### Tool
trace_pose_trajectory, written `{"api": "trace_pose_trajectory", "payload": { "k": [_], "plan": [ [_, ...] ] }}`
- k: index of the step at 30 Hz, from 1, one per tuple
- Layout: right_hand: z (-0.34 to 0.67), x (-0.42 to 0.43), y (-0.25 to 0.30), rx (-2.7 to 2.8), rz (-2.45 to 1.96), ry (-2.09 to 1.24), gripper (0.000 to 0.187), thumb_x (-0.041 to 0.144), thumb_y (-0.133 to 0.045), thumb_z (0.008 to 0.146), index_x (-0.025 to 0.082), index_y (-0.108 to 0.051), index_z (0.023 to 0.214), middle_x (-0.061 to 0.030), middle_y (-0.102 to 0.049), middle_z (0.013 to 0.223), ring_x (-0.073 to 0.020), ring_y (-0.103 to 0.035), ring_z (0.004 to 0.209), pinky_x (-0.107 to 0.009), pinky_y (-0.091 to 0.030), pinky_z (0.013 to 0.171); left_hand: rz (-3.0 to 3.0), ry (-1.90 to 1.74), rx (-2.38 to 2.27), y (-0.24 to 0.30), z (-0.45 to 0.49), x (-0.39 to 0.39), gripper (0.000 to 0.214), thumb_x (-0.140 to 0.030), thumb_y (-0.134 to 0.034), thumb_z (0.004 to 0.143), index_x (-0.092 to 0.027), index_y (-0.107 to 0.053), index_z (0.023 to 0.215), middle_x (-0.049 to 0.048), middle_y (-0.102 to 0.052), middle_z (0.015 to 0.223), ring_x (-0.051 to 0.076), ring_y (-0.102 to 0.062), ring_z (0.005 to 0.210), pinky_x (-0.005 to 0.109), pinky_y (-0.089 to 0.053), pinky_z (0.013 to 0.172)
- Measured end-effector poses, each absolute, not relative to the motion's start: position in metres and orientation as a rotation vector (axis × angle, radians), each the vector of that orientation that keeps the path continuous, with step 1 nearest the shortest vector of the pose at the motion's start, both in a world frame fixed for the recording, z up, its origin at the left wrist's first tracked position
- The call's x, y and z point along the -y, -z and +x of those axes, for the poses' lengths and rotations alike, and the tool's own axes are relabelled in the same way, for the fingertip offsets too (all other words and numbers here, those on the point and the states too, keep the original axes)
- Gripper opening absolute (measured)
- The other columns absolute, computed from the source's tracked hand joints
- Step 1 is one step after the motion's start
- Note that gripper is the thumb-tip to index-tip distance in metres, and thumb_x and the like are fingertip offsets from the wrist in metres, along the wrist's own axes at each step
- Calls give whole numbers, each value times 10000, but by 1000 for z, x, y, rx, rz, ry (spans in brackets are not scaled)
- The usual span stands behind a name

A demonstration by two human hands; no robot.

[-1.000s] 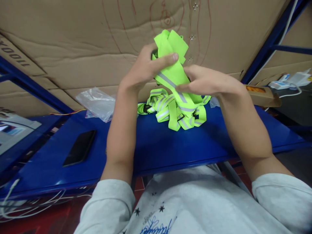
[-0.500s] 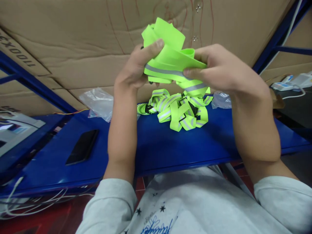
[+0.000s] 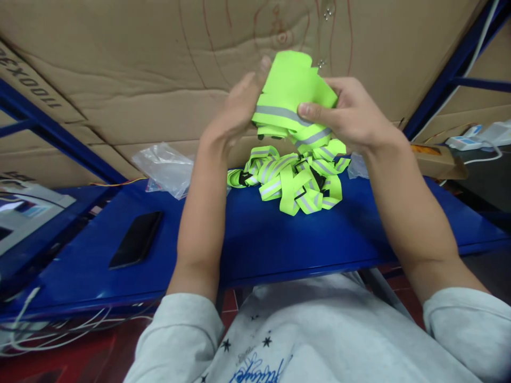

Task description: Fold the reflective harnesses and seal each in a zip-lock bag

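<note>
A folded bundle of fluorescent yellow-green reflective strap (image 3: 291, 88) with a grey stripe is held up in front of the cardboard. My right hand (image 3: 349, 111) grips its right side, thumb pressed on the front face. My left hand (image 3: 239, 106) is at the bundle's left edge, slightly blurred. Its thumb is raised and straight; its other fingers are hidden behind the bundle, so its hold cannot be told. Below the hands, a tangled pile of similar reflective straps (image 3: 293, 178) with black buckles lies on the blue table (image 3: 279, 244).
Clear plastic bags (image 3: 165, 167) lie left of the pile. A black phone (image 3: 136, 239) rests farther left. Large cardboard (image 3: 139, 64) stands behind the table, between blue metal posts. A small open carton (image 3: 437, 162) sits at the right, and white cables (image 3: 59, 340) hang at lower left.
My left thumb has lifted off the strap's front and points up. The bundle has shifted slightly right and down and looks more compactly folded. My right forearm has moved left.
</note>
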State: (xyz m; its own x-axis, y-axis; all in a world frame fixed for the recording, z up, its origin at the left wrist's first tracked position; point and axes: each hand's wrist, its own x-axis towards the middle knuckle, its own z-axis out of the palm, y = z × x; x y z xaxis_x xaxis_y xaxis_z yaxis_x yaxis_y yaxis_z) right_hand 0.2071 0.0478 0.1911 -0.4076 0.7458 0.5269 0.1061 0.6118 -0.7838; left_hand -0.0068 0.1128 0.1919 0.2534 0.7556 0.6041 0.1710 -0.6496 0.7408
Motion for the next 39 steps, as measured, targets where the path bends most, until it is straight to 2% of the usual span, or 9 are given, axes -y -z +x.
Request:
{"api": "trace_pose_trajectory", "payload": {
  "k": [3, 7, 11, 17, 21, 25, 31, 35, 39],
  "plan": [
    [201, -82, -169, 1822, -720, -866, 478, 609, -820, 771, 205, -694, 992, -46, -781, 973, -199, -715, 900, -322, -587, 752, 1980, -1507, -943, -187, -9, -124, 653, -904, -660, 765, -259, -557, 751, -30, -606, 735, 125, -459, 748, 316, -347, 663],
    [191, -124, -137, 1766, -750, -731, 614, 792, -742, 765, 200, -669, 912, -34, -732, 844, -207, -693, 808, -364, -598, 715, 2018, -1124, -976, -180, -7, -116, 609, -758, -515, 972, -182, -666, 847, 26, -669, 788, 161, -612, 791, 281, -441, 698],
    [185, -135, -123, 1711, -801, -305, 738, 950, -546, 783, 219, -586, 881, -18, -660, 819, -192, -637, 814, -368, -574, 790, 1921, -847, -831, -168, -9, -115, 551, -537, -879, 790, -209, -699, 1195, 56, -736, 1030, 216, -724, 952, 232, -518, 717],
    [187, -120, -117, 1649, -874, -26, 739, 888, -170, 965, 241, -505, 842, -15, -550, 789, -200, -635, 890, -381, -531, 915, 1810, -742, -652, -149, -9, -130, 613, -443, -945, 714, -217, -716, 1235, 60, -757, 1065, 266, -750, 1028, 325, -607, 848],
    [184, -111, -120, 1514, -835, 84, 698, 820, -148, 1018, 250, -538, 917, -34, -593, 852, -208, -642, 888, -377, -525, 906, 1655, -614, -537, -140, 3, -132, 542, -403, -935, 702, -165, -731, 1144, 102, -775, 1041, 307, -743, 1048, 488, -600, 981],
    [176, -103, -132, 1478, -820, 114, 787, 816, -60, 996, 275, -631, 980, -91, -664, 1107, -232, -651, 1115, -386, -527, 1010, 1529, -501, -387, -137, 16, -126, 541, -505, -901, 674, -144, -738, 1042, 117, -778, 997, 372, -738, 1084, 533, -587, 974],
    [183, -102, -133, 1589, -930, -80, 709, 848, -166, 993, 265, -388, 656, -27, -495, 677, -217, -576, 730, -385, -496, 712, 1493, -520, -412, -127, 33, -121, 411, -513, -758, 871, -157, -735, 1073, 67, -759, 996, 298, -752, 1058, 442, -576, 925],
    [207, -105, -130, 1493, -1079, -31, 682, 833, -223, 1006, 276, -360, 638, -21, -502, 648, -194, -526, 746, -359, -440, 716, 1395, -643, -380, -122, 60, -111, 331, -428, -749, 910, -151, -732, 1090, 88, -773, 1034, 233, -724, 976, 384, -581, 894],
    [229, -95, -127, 1500, -1252, 0, 705, 818, -243, 1016, 252, -387, 621, -41, -500, 648, -179, -459, 677, -373, -391, 747, 1440, -776, -553, -119, 79, -81, 444, -474, -835, 860, -176, -726, 1172, 109, -762, 1157, 275, -708, 1099, 420, -571, 946]
  ]
}}
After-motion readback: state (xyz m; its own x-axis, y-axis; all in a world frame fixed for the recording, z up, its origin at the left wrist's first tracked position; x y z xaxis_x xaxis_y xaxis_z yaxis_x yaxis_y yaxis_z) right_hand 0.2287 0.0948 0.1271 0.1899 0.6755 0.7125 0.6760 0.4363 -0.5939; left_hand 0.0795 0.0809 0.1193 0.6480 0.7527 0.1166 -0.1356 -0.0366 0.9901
